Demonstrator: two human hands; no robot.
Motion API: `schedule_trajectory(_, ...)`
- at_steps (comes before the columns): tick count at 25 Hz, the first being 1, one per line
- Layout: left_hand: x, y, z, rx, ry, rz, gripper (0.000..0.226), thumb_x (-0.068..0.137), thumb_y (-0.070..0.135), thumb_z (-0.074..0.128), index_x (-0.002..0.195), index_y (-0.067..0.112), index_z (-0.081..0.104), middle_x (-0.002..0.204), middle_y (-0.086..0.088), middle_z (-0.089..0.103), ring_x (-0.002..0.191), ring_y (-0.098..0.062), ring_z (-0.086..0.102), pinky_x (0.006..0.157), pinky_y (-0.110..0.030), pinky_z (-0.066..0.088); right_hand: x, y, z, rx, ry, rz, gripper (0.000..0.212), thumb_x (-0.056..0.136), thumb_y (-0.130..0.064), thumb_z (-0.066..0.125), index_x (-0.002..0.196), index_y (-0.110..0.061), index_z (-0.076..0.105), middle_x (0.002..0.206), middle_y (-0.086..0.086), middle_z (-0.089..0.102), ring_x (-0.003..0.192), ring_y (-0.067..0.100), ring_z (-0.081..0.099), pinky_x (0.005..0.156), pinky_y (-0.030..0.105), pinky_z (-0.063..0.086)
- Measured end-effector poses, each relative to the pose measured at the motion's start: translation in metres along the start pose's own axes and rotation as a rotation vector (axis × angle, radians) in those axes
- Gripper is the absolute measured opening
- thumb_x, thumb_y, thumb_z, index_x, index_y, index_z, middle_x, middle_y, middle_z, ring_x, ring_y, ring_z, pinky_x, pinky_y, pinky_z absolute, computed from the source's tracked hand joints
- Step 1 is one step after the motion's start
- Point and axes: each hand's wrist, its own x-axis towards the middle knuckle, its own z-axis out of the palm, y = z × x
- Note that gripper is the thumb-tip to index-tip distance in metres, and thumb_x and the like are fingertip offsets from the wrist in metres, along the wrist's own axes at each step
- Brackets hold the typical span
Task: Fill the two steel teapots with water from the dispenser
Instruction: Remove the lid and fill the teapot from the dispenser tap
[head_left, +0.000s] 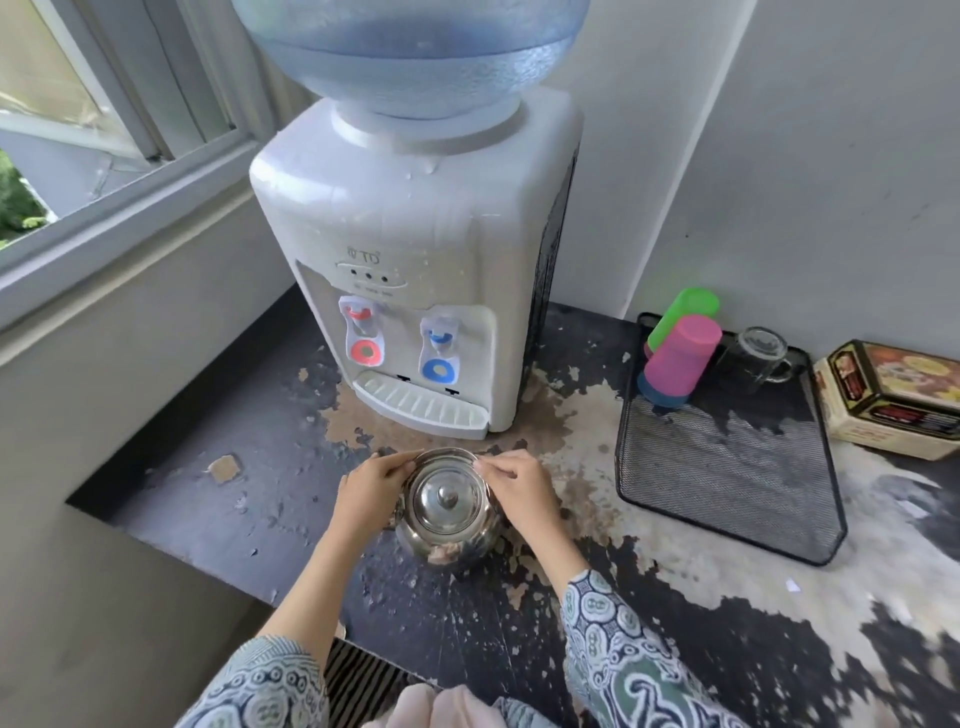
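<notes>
- Fingers of the left hand (370, 493) are curled and pinch the left end of the thin steel handle (444, 453) that arches over the teapot (445, 512); the palm lies against the pot's left side.
- Fingers of the right hand (521, 491) are curled the same way, pinching the right end of that handle, with the palm beside the pot's right flank.
- The teapot stands upright on the worn dark counter (218, 499), lid (445, 500) seated, just in front of the dispenser's drip tray (423, 402); what is inside cannot be seen.
- The white dispenser (415, 249) carries a blue bottle (415, 52) holding water, with a red tap (362, 332) on the left and a blue tap (439, 349) on the right.
- Further right, a black mesh tray (727, 467) holds stacked upturned cups, green (683, 312) behind pink (680, 356), and a clear glass mug (756, 358).
- A printed tin (893, 400) sits just beside the tray.
</notes>
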Motion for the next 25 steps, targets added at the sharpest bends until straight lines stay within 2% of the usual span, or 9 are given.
schedule_trajectory(3,-0.011,0.007,0.006,0.094,0.098,0.006,0.029,0.096,0.026,0.042,0.119,0.035,0.057,0.133,-0.002,0.056,0.136,-0.025,0.035,0.114,-0.054,0.014,0.000,-0.003,-0.001,0.047,-0.046,0.021,0.029,0.087,-0.025,0.059,0.113,-0.012,0.064,0.107,0.001,0.064,0.102,0.013,0.058,0.075,0.013,0.041)
schedule_trajectory(6,-0.045,0.006,0.018,0.182,0.234,0.202,0.048,0.094,0.044,0.036,0.139,0.029,0.036,0.150,0.010,0.030,0.143,-0.007,0.007,0.113,-0.042,-0.016,-0.013,-0.005,0.004,-0.150,0.072,-0.198,0.033,0.089,-0.033,0.051,0.119,-0.021,0.055,0.115,-0.004,0.056,0.111,0.013,0.052,0.091,0.027,0.043)
schedule_trajectory(8,-0.064,-0.001,0.029,0.289,0.244,0.297,0.065,0.086,0.062,0.023,0.143,0.031,0.025,0.152,0.017,0.014,0.141,0.001,-0.008,0.108,-0.036,-0.030,-0.025,-0.006,0.010,-0.367,0.103,-0.432,0.040,0.090,-0.041,0.040,0.123,-0.023,0.054,0.126,-0.006,0.056,0.122,0.012,0.047,0.105,0.033,0.033)
schedule_trajectory(10,-0.071,-0.010,0.040,0.384,0.235,0.300,0.078,0.079,0.074,0.014,0.145,0.032,0.015,0.153,0.018,0.003,0.140,-0.001,-0.016,0.103,-0.038,-0.036,-0.031,-0.005,0.018,-0.482,0.004,-0.543,0.048,0.090,-0.045,0.032,0.127,-0.023,0.052,0.136,-0.008,0.052,0.135,0.011,0.036,0.113,0.041,0.017)
schedule_trajectory(12,-0.071,-0.012,0.044,0.422,0.190,0.244,0.089,0.072,0.081,0.012,0.146,0.030,0.007,0.153,0.018,-0.005,0.140,-0.004,-0.017,0.101,-0.043,-0.037,-0.031,-0.003,0.024,-0.551,-0.076,-0.531,0.056,0.087,-0.050,0.026,0.132,-0.024,0.047,0.142,-0.008,0.047,0.139,0.009,0.029,0.116,0.050,0.009)
schedule_trajectory(14,-0.070,-0.010,0.044,0.463,0.149,0.197,0.098,0.065,0.085,0.006,0.145,0.029,0.000,0.152,0.019,-0.014,0.140,-0.003,-0.016,0.099,-0.048,-0.035,-0.028,-0.002,0.026,-0.577,-0.067,-0.504,0.052,0.088,-0.047,0.033,0.133,-0.024,0.046,0.142,-0.008,0.047,0.137,0.009,0.032,0.115,0.054,0.011)
schedule_trajectory(18,-0.071,-0.005,0.039,0.503,0.097,0.153,0.107,0.053,0.088,-0.014,0.145,0.034,-0.007,0.146,0.024,-0.024,0.143,-0.007,-0.008,0.098,-0.055,-0.029,-0.026,0.002,0.030,-0.676,0.078,-0.597,0.047,0.076,-0.034,0.071,0.118,-0.017,0.059,0.118,0.000,0.068,0.113,0.011,0.061,0.105,0.058,0.035)
schedule_trajectory(20,-0.072,-0.002,0.037,0.483,0.087,0.137,0.101,0.057,0.087,-0.011,0.145,0.037,-0.005,0.147,0.028,-0.021,0.144,-0.007,-0.003,0.100,-0.058,-0.026,-0.024,0.005,0.033,-0.694,0.128,-0.636,0.049,0.069,-0.032,0.077,0.113,-0.015,0.062,0.107,0.001,0.072,0.103,0.011,0.066,0.101,0.056,0.038)
schedule_trajectory(25,-0.071,0.000,0.034,0.472,0.095,0.112,0.100,0.056,0.085,-0.015,0.144,0.041,-0.001,0.152,0.027,-0.009,0.142,-0.004,0.008,0.101,-0.067,-0.018,-0.025,0.007,0.039,-0.609,0.139,-0.635,0.051,0.064,-0.017,0.081,0.111,-0.008,0.063,0.102,0.008,0.073,0.097,0.018,0.068,0.101,0.042,0.038)
